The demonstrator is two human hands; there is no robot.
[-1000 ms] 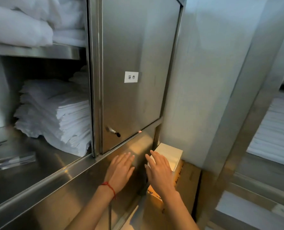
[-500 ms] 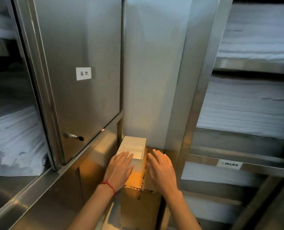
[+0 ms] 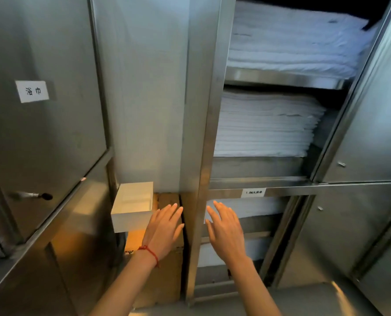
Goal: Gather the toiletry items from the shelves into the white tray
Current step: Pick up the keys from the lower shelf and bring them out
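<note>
left hand [image 3: 163, 231] hovering lower centre, fingers spread, holding nothing | right hand [image 3: 225, 232] likewise | white tray [image 3: 133, 206] partly overlapping cardboard box [image 3: 167, 200]

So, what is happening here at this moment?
A person stands before steel linen cabinets, both hands held out open and holding nothing. The left hand hovers beside the white tray, which sits on a cardboard box. The right hand is in front of the shelves of folded white linen. No toiletry items are visible.
</note>
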